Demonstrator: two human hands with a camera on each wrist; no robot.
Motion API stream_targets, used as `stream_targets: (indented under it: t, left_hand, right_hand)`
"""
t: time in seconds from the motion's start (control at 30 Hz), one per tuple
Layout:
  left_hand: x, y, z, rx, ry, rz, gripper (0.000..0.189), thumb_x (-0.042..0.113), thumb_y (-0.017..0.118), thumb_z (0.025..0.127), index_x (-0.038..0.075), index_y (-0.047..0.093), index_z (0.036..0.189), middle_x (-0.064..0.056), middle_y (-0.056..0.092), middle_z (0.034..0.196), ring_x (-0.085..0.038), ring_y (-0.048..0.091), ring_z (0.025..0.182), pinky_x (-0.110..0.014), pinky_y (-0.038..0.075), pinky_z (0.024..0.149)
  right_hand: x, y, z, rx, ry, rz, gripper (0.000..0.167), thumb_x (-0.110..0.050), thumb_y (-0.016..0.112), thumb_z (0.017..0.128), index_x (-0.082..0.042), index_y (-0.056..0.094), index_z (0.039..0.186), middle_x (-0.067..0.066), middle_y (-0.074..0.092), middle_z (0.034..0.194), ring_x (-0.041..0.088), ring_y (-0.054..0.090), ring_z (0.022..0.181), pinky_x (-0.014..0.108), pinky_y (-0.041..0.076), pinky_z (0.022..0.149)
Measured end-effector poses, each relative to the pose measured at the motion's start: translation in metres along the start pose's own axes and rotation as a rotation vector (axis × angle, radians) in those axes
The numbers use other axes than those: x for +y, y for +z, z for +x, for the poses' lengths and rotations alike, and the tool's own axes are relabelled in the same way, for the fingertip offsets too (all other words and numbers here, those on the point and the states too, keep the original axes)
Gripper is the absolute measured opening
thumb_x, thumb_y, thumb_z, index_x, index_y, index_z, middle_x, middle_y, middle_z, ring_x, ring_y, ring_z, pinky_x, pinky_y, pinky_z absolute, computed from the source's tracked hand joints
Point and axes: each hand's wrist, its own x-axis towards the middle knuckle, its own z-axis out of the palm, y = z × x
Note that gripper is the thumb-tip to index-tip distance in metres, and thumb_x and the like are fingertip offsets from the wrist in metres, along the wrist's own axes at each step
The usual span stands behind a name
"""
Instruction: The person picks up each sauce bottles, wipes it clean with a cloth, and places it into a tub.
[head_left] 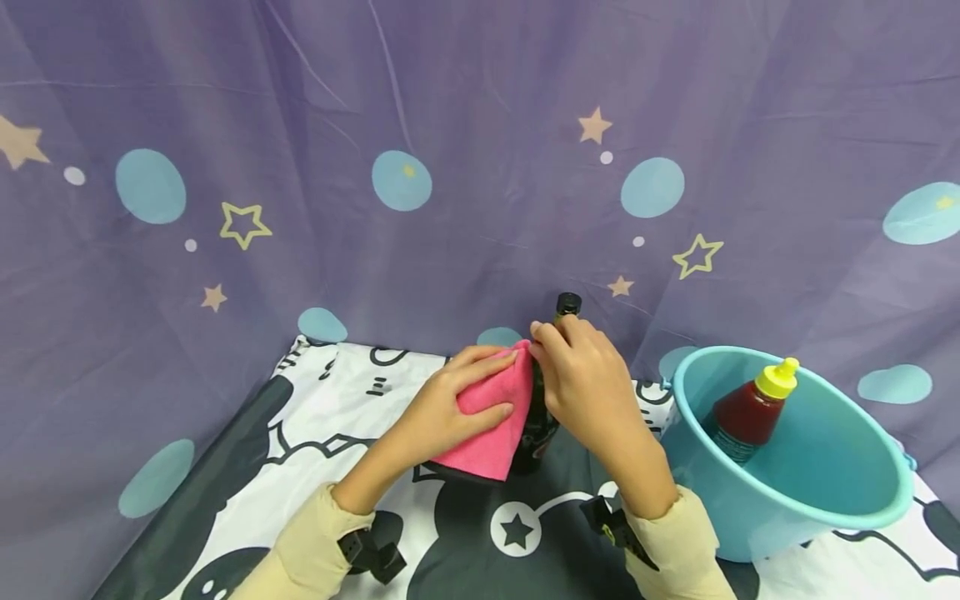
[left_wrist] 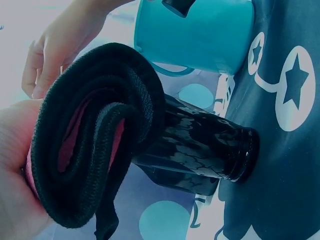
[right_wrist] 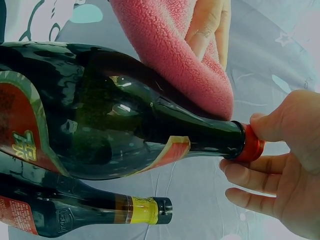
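Observation:
A folded pink cloth (head_left: 491, 429) with a dark edge is gripped in my left hand (head_left: 435, 412). In the left wrist view the rolled dark end of the cloth hides part of the dark bottle (left_wrist: 200, 140) behind it. That green glass bottle (right_wrist: 115, 115) stands upright, its oval red label showing in the right wrist view. My right hand (head_left: 592, 387) pinches its red cap (right_wrist: 254, 142) between thumb and fingers. The cloth lies along the bottle's neck and shoulder. Behind stands a second dark bottle (right_wrist: 95, 207) with a yellow neck band and a black cap (head_left: 568, 302).
To the right stands a light blue bucket (head_left: 795, 500) holding a dark red squeeze bottle (head_left: 746, 417) with a yellow top. A black-and-white patterned cloth (head_left: 315, 483) covers the table. The purple curtain (head_left: 480, 267) hangs just behind.

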Motion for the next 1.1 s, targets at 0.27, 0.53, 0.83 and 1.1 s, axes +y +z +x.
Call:
stream_targets:
  t: [0.27, 0.53, 0.83, 1.1]
  left_hand:
    - [0.0002, 0.0013, -0.0071, -0.013, 0.004, 0.018, 0.062, 0.022, 0.078, 0.089, 0.023, 0.057, 0.147, 0.002, 0.053, 0.149, -0.019, 0.055, 0.131, -0.033, 0.056, 0.093]
    - [-0.0022, 0.0012, -0.0028, 0.003, 0.02, 0.02, 0.062, 0.022, 0.079, 0.089, 0.022, 0.057, 0.147, 0.002, 0.054, 0.147, -0.018, 0.056, 0.13, -0.034, 0.055, 0.094]
    - [-0.0013, -0.0019, -0.0006, 0.01, 0.028, 0.015, 0.061, 0.021, 0.079, 0.089, 0.02, 0.057, 0.147, 0.0, 0.054, 0.147, -0.018, 0.055, 0.131, -0.036, 0.054, 0.097]
    - [-0.0011, -0.0003, -0.0011, -0.004, 0.011, 0.017, 0.061, 0.023, 0.078, 0.09, 0.021, 0.057, 0.147, 0.001, 0.054, 0.147, -0.018, 0.056, 0.129, -0.035, 0.055, 0.095]
  right_hand:
    - [-0.0039, 0.0001, -0.0056, -0.003, 0.001, 0.014, 0.017, -0.008, 0.069, 0.095, 0.0, 0.071, 0.11, 0.011, 0.058, 0.085, 0.024, 0.051, 0.068, 0.039, 0.046, 0.062]
    - [-0.0022, 0.0003, -0.0022, 0.003, -0.008, 0.016, 0.016, -0.008, 0.067, 0.096, -0.001, 0.072, 0.11, 0.01, 0.059, 0.085, 0.025, 0.052, 0.069, 0.039, 0.047, 0.063]
    - [-0.0016, 0.0005, 0.0016, -0.005, -0.01, 0.013, 0.017, -0.008, 0.067, 0.097, -0.001, 0.071, 0.111, 0.011, 0.059, 0.085, 0.025, 0.053, 0.069, 0.039, 0.048, 0.063]
    - [-0.0024, -0.0009, -0.0009, -0.001, -0.001, 0.011, 0.017, -0.008, 0.068, 0.096, -0.001, 0.072, 0.111, 0.011, 0.06, 0.086, 0.026, 0.054, 0.071, 0.039, 0.049, 0.064]
